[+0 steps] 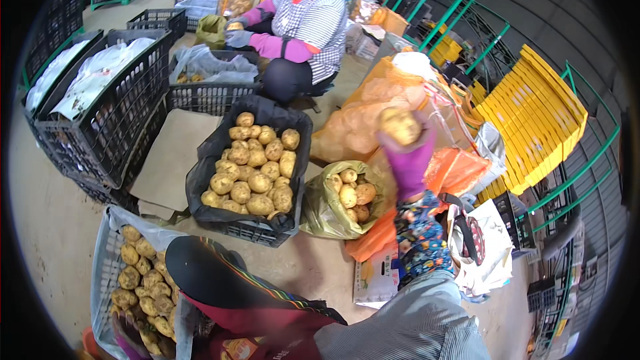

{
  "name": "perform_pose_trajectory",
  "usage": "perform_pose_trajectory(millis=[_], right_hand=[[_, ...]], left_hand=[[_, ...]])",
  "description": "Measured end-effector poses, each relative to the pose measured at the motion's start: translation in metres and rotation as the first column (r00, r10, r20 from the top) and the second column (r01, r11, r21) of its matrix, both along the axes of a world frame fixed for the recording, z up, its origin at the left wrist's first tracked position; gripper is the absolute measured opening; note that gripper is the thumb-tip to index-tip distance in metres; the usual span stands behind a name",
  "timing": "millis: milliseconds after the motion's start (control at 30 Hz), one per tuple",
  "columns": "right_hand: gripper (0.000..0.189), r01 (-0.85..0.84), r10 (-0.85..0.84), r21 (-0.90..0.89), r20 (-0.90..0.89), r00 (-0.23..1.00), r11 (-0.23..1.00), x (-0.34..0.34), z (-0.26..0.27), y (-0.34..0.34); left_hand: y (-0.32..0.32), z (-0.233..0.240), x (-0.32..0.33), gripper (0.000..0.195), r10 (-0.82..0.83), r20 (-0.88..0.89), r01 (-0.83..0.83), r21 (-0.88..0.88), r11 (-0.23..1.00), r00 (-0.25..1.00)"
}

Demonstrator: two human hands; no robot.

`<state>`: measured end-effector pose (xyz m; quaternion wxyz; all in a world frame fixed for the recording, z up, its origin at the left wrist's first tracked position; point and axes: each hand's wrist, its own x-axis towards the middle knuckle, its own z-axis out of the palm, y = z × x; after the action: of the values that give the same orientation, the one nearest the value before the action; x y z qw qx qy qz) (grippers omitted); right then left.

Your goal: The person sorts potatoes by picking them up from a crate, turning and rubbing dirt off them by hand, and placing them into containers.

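Note:
My right hand (407,132), in a purple glove, is raised over the orange mesh sacks with a potato (400,126) in its grip. Low at the left, my left hand (129,332) rests among soil-marked potatoes (150,290) in a lined light-coloured crate (102,265); its fingers are partly hidden, so its hold cannot be told. Before me, a black crate (194,185) with a dark liner holds rows of cleaner potatoes (257,157). Beside it, an olive plastic sack (320,215) stands open with several potatoes (348,196) inside.
Another person (305,30) squats across from me, holding a potato. Black crates (120,110) stand at the left, with flat cardboard (175,155) near them. Orange mesh sacks (360,105), a printed carton (375,275), a white bag (485,255) and stacked yellow crates (535,125) lie to the right.

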<state>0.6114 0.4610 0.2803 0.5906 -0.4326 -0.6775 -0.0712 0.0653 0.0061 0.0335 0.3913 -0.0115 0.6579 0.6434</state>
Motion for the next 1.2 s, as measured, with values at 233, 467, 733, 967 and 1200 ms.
perform_pose_trajectory(millis=[233,467,733,967,1200], right_hand=[[0.062,0.695,-0.762,0.327,0.385,0.520,0.640,0.115,0.109,0.015],[0.046,-0.036,0.100,-0.141,0.477,0.873,0.989,0.005,0.071,0.047],[0.054,-0.525,0.971,-0.851,0.121,-0.208,-0.006,-0.413,-0.113,-0.162],[0.066,-0.246,0.996,-0.969,0.050,-0.075,0.030,-0.561,-0.298,-0.287],[0.071,-0.238,0.860,-0.827,0.492,0.135,0.510,-0.586,-0.358,-0.335]], left_hand=[[-0.053,-0.063,-0.037,0.052,0.197,0.047,-0.201,0.349,0.915,0.979],[-0.012,0.031,-0.003,0.030,0.284,0.017,-0.261,0.453,0.853,0.959],[-0.037,0.078,-0.001,0.042,0.545,0.020,-0.502,0.419,0.756,0.838],[-0.040,0.095,-0.004,0.046,0.615,0.114,-0.598,0.423,0.681,0.781],[-0.049,0.101,-0.007,0.049,0.653,0.147,-0.639,0.443,0.628,0.743]])
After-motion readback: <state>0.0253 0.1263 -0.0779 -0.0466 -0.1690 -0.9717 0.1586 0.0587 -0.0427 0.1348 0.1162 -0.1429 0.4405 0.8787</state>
